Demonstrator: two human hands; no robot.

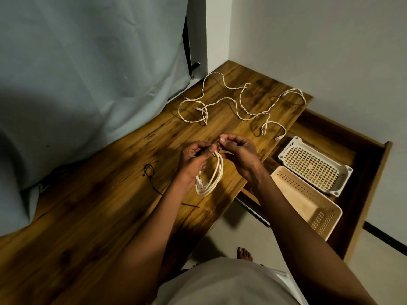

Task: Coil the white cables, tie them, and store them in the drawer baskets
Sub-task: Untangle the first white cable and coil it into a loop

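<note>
At the frame's centre both hands meet over the counter [114,186]. The left hand [193,158] has its grip curled round the top of a coiled white cable [210,176], whose loops hang below; the right hand [239,151] pinches a thin dark tie [214,148] at the coil's top. Loose white cables [231,102] sprawl on the counter in the upper middle. At right, an open drawer [363,172] holds a white basket [313,165] and a beige basket [306,201], side by side.
</note>
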